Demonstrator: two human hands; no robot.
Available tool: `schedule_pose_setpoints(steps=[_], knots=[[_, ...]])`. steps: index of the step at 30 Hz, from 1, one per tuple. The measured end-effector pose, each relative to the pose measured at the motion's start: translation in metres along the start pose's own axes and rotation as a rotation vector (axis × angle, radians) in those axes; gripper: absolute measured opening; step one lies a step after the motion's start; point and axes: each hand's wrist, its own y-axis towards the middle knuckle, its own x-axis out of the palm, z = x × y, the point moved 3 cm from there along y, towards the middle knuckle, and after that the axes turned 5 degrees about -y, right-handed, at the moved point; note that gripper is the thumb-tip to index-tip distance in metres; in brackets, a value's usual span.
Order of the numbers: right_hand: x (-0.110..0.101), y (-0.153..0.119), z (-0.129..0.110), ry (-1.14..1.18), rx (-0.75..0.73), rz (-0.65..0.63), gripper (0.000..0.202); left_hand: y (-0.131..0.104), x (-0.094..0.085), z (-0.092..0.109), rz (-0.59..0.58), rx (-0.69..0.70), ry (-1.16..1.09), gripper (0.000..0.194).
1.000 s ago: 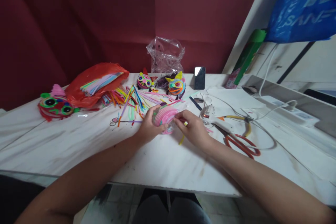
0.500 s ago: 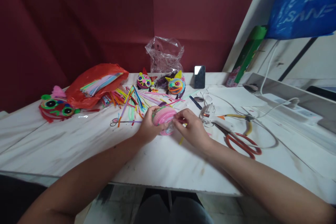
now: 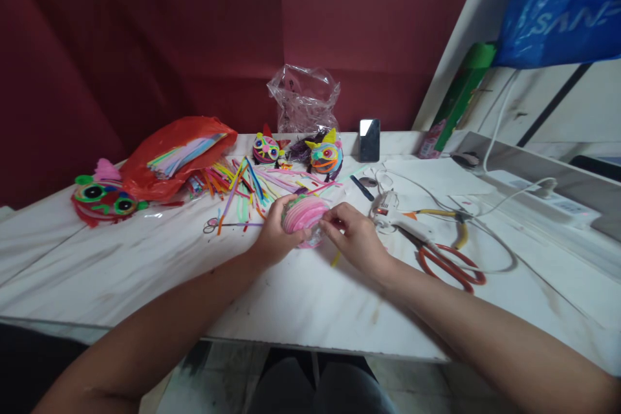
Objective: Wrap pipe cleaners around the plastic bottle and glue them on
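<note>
My left hand [image 3: 276,231] is wrapped round the left side of a ball covered in rows of pink pipe cleaner [image 3: 305,212], its thumb across the front. Green shows at the ball's upper left, and a clear, uncovered patch at its lower right. At the ball's right side, my right hand [image 3: 356,236] has thumb and fingertips pinched together; what lies between them is too small to make out. A pink pipe cleaner [image 3: 323,189] extends behind the ball. Just below the right hand lies a short yellow piece [image 3: 335,259].
Loose pipe cleaners [image 3: 242,184] and a red bag [image 3: 177,158] lie to the left, near a finished face ball [image 3: 104,199]. Two smaller decorated balls [image 3: 266,149] stand behind. To the right are a glue gun [image 3: 402,220], orange-handled scissors [image 3: 451,265], pliers [image 3: 460,233] and a phone [image 3: 369,140].
Both hands stay at the ball with almost the same grip. My right fingertips have shifted very slightly along its right side, and the view has tilted a little.
</note>
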Motion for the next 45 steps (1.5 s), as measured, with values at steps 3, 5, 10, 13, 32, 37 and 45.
schedule_pose_setpoints(steps=[3,5,10,13,32,37,45], knots=[[0.001,0.0,0.0,0.007,0.009,0.005,0.011,0.0,0.0,0.0,-0.001,0.013,0.018,0.072],[0.002,0.0,0.0,0.017,0.013,0.004,0.011,0.0,0.0,0.001,0.01,0.021,0.031,0.07],[0.005,-0.002,0.0,0.062,0.021,0.0,0.011,0.0,0.002,0.006,0.044,-0.017,0.098,0.065],[0.007,-0.003,0.003,0.107,0.057,-0.001,0.008,0.0,0.002,0.009,0.072,-0.042,0.095,0.064],[0.002,-0.004,0.004,0.104,0.097,-0.013,0.009,0.001,-0.003,0.003,0.029,-0.057,0.097,0.084],[0.0,-0.003,0.004,0.088,0.099,-0.007,0.008,0.0,-0.004,0.005,0.048,-0.018,0.151,0.084],[0.004,-0.005,0.005,0.098,0.076,-0.019,0.008,0.001,0.0,0.007,0.053,-0.065,0.095,0.077]])
